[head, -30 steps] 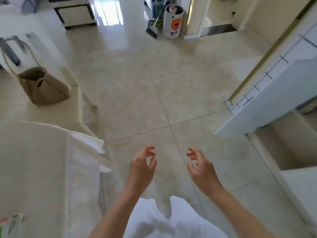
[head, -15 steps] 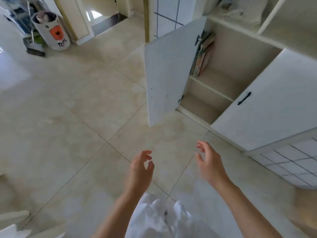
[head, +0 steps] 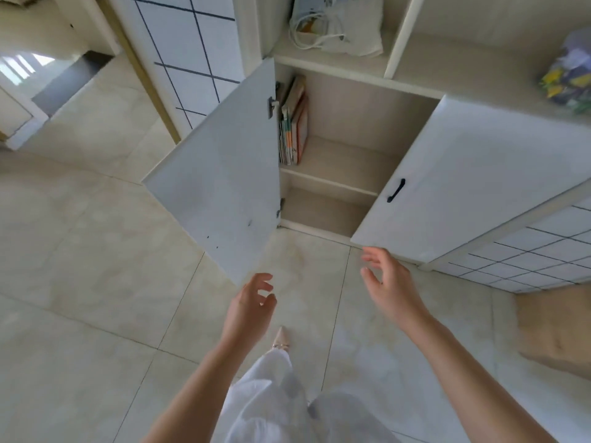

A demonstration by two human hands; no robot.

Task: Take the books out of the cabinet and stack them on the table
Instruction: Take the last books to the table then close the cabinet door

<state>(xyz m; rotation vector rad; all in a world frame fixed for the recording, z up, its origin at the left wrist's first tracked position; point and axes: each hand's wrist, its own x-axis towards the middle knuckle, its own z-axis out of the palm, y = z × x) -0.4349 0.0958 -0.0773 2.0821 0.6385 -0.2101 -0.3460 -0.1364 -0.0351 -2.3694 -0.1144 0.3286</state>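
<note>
A low white cabinet (head: 351, 155) stands ahead with its left door (head: 220, 174) swung wide. Several thin books (head: 292, 126) lean upright against the left wall of its upper shelf. The lower shelf looks bare. My left hand (head: 252, 302) hangs in front of me over the floor, below the open door's corner, fingers loosely curled and holding nothing. My right hand (head: 388, 282) is raised a little higher, just below the closed right door (head: 463, 187), fingers relaxed and empty. No table is in view.
Above the cabinet an open shelf holds a white cloth bag (head: 339, 24) and a colourful bundle (head: 567, 71). A tiled panel (head: 524, 257) sits at the right. Pale floor tiles (head: 96, 266) spread to the left. My foot (head: 281, 338) is below the hands.
The view has swung from the open floor and the table edge round to the cabinet and come closer. Both hands stay empty; the right one has risen toward the closed door.
</note>
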